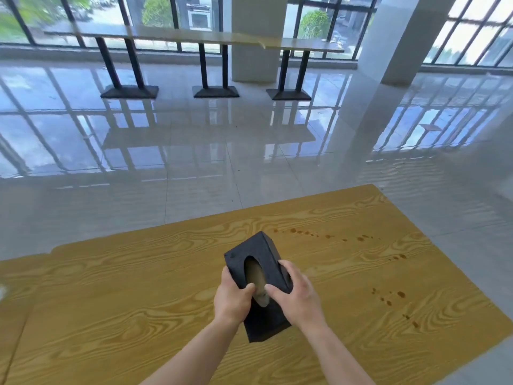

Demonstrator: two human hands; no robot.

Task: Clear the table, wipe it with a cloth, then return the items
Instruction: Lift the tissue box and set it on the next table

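Observation:
A black tissue box (pixel 254 252) with an oval slot on top is over the middle of the wooden table (pixel 111 287). My left hand (pixel 231 300) grips its left side with the thumb at the slot. My right hand (pixel 297 294) grips its right side, fingers curled over the top edge. I cannot tell whether the box rests on the table or is just lifted. Brown drip stains (pixel 327 236) run across the far right of the tabletop, and more stains (pixel 394 298) lie to the right of the box. No cloth is in view.
Glossy tiled floor (pixel 194 151) stretches beyond the table's far edge. A long bench table (pixel 194 37) on black pedestal legs stands by the windows. A white pillar (pixel 402 40) rises at the right and another (pixel 255 37) behind the bench.

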